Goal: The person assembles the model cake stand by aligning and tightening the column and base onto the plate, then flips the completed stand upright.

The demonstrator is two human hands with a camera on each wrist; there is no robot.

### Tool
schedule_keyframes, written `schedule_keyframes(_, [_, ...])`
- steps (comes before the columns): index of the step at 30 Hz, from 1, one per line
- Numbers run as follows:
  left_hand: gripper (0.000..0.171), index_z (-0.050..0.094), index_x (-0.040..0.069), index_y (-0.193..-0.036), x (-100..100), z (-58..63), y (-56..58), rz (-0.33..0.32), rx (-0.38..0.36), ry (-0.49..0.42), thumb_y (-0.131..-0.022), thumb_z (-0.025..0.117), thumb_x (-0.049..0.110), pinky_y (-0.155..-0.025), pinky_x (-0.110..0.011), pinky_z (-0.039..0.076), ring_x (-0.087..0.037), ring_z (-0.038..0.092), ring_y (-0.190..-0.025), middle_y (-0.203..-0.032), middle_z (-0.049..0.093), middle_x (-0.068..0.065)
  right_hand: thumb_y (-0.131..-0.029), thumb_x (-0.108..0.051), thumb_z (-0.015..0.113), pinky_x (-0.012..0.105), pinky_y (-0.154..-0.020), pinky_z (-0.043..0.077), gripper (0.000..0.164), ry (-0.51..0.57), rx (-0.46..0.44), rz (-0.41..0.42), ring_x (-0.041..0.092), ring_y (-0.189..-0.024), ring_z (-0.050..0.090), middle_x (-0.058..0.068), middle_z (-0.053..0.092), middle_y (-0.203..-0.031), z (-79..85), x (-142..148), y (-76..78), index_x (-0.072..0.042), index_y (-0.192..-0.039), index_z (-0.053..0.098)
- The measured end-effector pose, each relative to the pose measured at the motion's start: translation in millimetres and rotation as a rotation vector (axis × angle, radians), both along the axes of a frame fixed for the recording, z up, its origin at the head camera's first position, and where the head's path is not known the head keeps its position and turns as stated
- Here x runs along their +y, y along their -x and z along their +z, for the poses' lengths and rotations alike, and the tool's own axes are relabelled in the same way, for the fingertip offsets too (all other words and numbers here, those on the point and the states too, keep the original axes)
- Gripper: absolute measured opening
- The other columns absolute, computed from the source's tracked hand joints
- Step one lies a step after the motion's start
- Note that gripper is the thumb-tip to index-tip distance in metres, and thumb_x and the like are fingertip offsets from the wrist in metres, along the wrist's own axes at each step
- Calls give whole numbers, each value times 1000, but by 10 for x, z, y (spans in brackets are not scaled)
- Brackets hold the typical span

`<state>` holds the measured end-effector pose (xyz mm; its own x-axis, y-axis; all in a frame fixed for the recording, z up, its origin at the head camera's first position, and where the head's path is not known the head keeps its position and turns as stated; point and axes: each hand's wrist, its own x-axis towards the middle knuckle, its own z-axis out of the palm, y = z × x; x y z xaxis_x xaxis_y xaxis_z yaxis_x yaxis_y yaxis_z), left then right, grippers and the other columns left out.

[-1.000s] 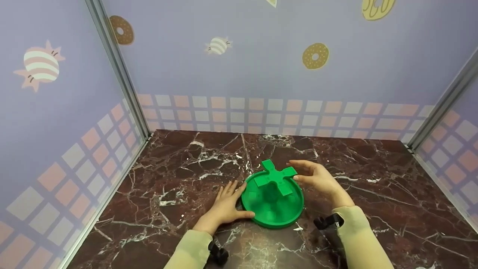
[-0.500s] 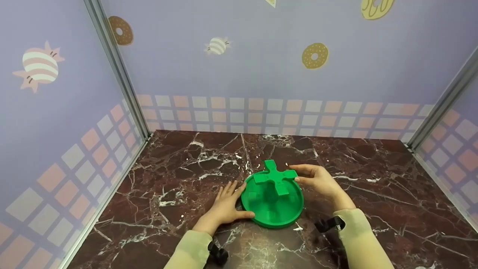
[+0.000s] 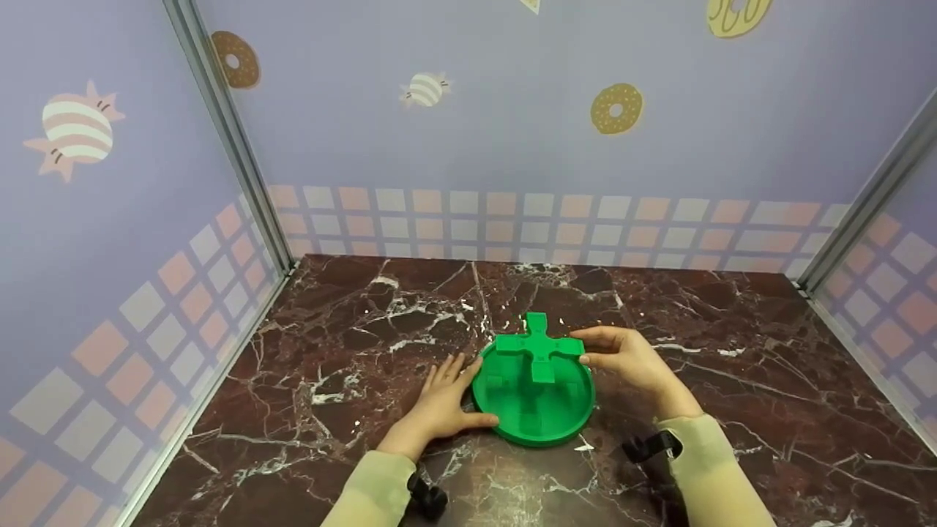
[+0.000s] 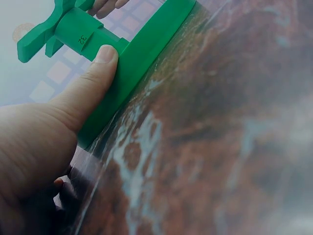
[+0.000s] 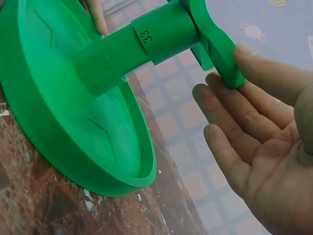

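Note:
A green round dish (image 3: 538, 428) with a raised rim lies on the table, a stepped column (image 5: 164, 32) rising from its middle. On top of the column sits a green cross-shaped knob (image 3: 540, 344) with flat arms. My right hand (image 3: 633, 362) pinches the knob's right arm, thumb on one side and fingertips on the other. At the dish's left side my left hand (image 3: 443, 406) presses the rim, fingers spread and fairly straight. Its thumb lies across the dish's rim in the left wrist view. Small raised numbers mark the column.
The dark red marbled tabletop (image 3: 351, 315) has white veins. Lilac panels (image 3: 512, 132) with printed sweets and pink tiles stand behind and at both sides, joined by metal corner posts (image 3: 241, 139). Black camera straps (image 3: 651, 445) sit at the wrists.
The cross-shaped knob has turned clockwise as seen from above, its right arm coming toward me with my right hand. The dish and my left hand have stayed in place.

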<state>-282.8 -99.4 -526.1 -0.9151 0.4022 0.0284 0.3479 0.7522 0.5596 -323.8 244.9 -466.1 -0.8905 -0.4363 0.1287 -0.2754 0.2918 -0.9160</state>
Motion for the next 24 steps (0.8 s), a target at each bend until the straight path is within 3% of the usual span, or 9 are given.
schedule_keyframes(8, [108, 26, 17, -165, -6, 8, -7, -1, -12, -6, -82, 78, 61, -130, -64, 4, -43, 10, -160, -171, 18, -23, -93, -8, 75, 22, -86, 61, 48, 15, 4, 26, 1, -103, 72, 29, 69, -127, 22, -18, -80, 10, -135, 61])
schedule_keyframes(15, [109, 26, 17, -165, 0, 15, -5, 0, -7, 3, -81, 79, 62, -130, -64, 4, -44, 11, -160, -171, 18, -23, -92, -12, 78, 22, -83, 61, 47, -36, 9, 5, 2, -103, 73, 23, 71, -128, 62, -48, -146, 4, -134, 65])
schedule_keyframes(24, [110, 26, 16, -165, 4, 6, -5, 6, -9, 7, -81, 78, 63, -130, -63, 4, -43, 11, -160, -171, 18, -23, -91, -12, 78, 21, -85, 61, 50, -45, 15, 27, 7, -106, 72, 29, 65, -135, 79, -99, -207, 4, -136, 64])
